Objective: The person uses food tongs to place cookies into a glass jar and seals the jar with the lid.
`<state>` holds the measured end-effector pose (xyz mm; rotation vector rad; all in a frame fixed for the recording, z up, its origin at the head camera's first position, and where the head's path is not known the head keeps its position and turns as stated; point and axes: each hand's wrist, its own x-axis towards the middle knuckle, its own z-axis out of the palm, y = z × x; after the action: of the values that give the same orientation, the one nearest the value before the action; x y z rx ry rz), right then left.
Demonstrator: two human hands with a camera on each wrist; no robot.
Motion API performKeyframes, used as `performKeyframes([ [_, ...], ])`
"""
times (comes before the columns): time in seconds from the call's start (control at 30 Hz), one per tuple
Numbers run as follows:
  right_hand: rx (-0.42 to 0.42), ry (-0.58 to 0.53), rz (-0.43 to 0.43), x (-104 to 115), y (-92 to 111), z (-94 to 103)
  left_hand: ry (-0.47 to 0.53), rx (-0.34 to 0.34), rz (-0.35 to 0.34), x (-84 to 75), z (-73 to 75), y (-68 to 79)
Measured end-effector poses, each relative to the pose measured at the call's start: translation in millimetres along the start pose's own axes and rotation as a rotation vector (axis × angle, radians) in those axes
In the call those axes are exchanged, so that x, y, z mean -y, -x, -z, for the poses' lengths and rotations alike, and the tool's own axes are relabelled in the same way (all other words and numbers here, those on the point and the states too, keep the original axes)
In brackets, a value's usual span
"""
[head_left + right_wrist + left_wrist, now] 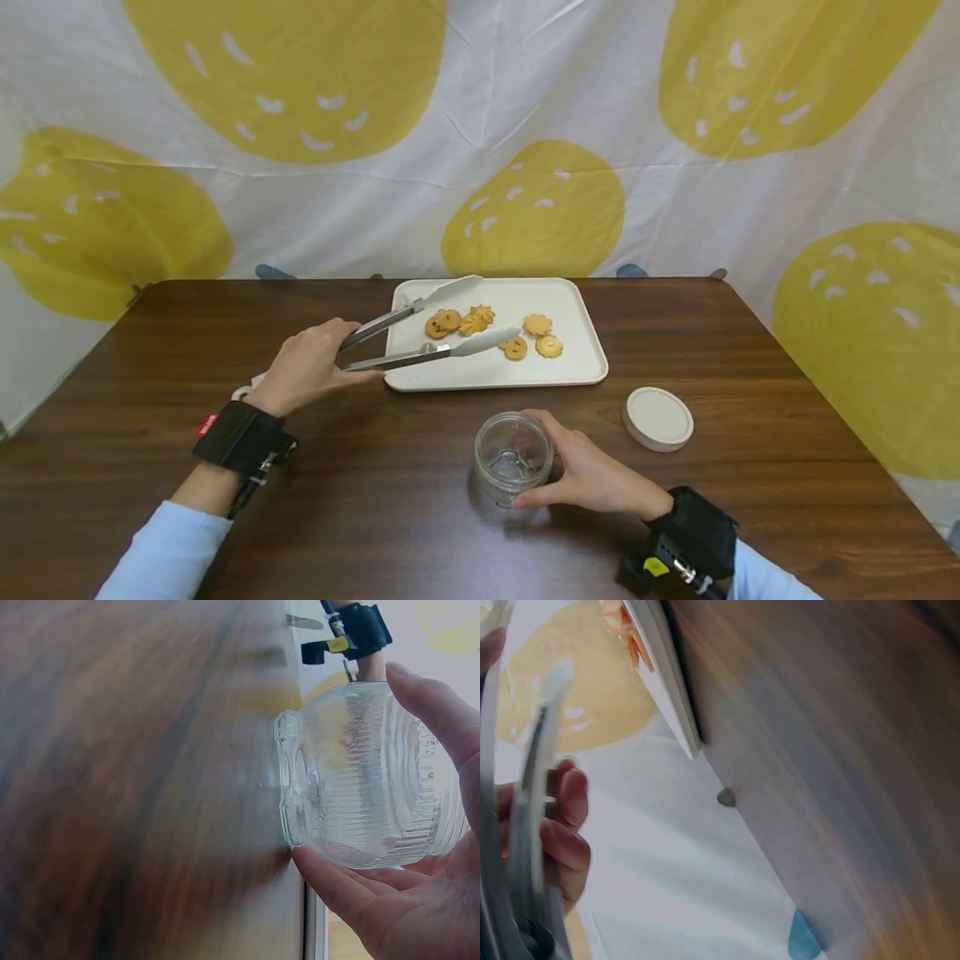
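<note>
In the head view I see a red tag (207, 425) on the left wristband (243, 439) and a yellow label (656, 567) on the right wristband (693, 529), both too small to read. The dark wood-grain table (360, 525) meets a white cloth (517, 92) printed with yellow shapes. The right hand (596, 479) is clamped around a glass jar (513, 458) standing on the table. From the jar, a white lid (660, 418) lies between 2 and 3 o'clock, a white tray of cookies (537, 325) at 12, and the left hand (309, 364) at 10, gripping metal tongs (415, 359), their tips spread over the tray.

In the left wrist view I get blurred tongs and curled fingers at 9 o'clock, the tray's edge towards 11.

In the right wrist view, thumb and fingers hold the jar's ribbed wall; the tray's edge shows near 5 o'clock.
</note>
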<state>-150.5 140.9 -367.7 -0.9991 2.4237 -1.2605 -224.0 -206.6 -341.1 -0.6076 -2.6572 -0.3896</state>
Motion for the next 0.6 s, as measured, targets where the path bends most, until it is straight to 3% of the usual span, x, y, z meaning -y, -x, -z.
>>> performKeyframes([
  [0.27,0.005,-0.019,-0.014,4.7,-0.1,-0.6,-0.030,0.053,0.041,0.2,-4.4,-9.1],
  [0.6,0.006,-0.002,-0.015,4.0,0.9,0.1,-0.022,0.054,0.034,4.0,-8.4,-6.5],
])
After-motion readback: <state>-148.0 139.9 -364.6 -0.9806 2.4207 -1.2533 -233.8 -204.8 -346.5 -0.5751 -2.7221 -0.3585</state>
